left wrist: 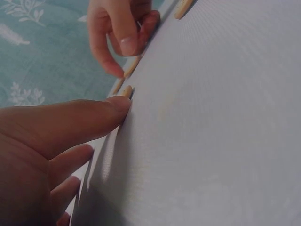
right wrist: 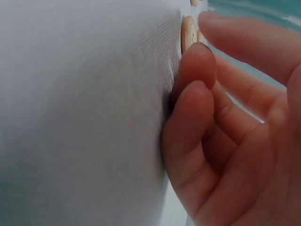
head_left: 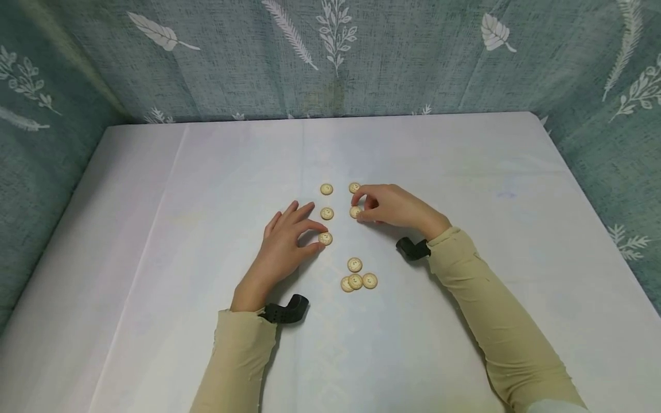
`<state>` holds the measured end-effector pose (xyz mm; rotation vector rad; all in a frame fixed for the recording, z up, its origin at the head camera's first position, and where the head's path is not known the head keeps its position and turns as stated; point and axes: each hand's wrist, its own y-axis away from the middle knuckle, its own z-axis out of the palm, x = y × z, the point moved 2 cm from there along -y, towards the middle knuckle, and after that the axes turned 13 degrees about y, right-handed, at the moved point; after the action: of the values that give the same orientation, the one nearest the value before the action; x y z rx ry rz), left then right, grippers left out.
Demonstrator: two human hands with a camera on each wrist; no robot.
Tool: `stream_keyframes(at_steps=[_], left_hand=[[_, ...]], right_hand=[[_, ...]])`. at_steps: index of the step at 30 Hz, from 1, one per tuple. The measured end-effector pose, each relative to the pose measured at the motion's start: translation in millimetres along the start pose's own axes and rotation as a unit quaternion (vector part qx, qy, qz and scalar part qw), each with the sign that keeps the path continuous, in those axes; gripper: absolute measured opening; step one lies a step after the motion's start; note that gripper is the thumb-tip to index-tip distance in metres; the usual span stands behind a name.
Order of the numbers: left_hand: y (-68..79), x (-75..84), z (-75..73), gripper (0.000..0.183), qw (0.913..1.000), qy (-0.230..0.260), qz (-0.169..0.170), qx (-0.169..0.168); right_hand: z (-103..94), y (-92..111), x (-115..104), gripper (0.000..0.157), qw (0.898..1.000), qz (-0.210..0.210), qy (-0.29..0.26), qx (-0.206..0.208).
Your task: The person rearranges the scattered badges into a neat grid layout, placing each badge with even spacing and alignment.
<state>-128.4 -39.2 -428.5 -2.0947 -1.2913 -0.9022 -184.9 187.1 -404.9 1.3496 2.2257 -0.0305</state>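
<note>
Round, pale wooden buttons lie on the white table. My left hand pinches one wooden button between thumb and forefinger at the table surface, its other fingers spread; the edge of that button shows past the thumb in the left wrist view. My right hand holds another button by its edges, thumb at the lower side and forefinger at the upper. Its remaining fingers are curled. Above it, a further button is partly covered by this hand.
Two more buttons stand in line above the left hand's button. Nearer the body lies a loose group of several buttons, some overlapping. Both wrists carry black camera mounts. Green leaf-patterned cloth surrounds the white table at the back and sides.
</note>
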Motion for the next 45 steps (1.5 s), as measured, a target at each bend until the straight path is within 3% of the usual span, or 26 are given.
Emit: stream_keyframes(at_steps=[5,12,20,31,34,40,45], left_hand=[[0.7,0.5,-2.8,0.022,1.0,-0.004,-0.001,0.002],[1.2,-0.5,-6.0,0.022,0.9999,-0.004,-0.006,0.008],[3.8,-0.5,-10.0,0.023,0.9999,-0.003,-0.007,0.011],[3.5,-2.1,-14.0,0.022,0.9999,-0.002,-0.008,0.015],[3.2,-2.3,-12.3,0.022,0.9998,-0.005,-0.011,0.019],[3.2,-1.4,-1.6,0.022,0.9999,-0.005,-0.014,-0.002],[3.0,-1.0,-2.3,0.021,0.9999,-0.008,-0.008,0.0]], right_hand=[[-4.3,0.4,-2.2,0.031,1.0,0.004,-0.02,0.004],[-8.1,-1.7,-1.0,0.018,1.0,0.014,-0.024,-0.009],[-11.4,-5.9,3.8,0.016,0.999,0.003,-0.03,-0.022],[-13.4,-5.8,-7.0,0.012,0.997,-0.05,-0.053,-0.027],[-9.8,-3.0,-11.5,0.012,0.996,-0.065,-0.062,-0.029],[3.9,16.0,-13.0,0.018,0.993,-0.06,-0.04,-0.092],[9.1,23.4,-16.0,0.019,0.994,-0.067,-0.037,-0.076]])
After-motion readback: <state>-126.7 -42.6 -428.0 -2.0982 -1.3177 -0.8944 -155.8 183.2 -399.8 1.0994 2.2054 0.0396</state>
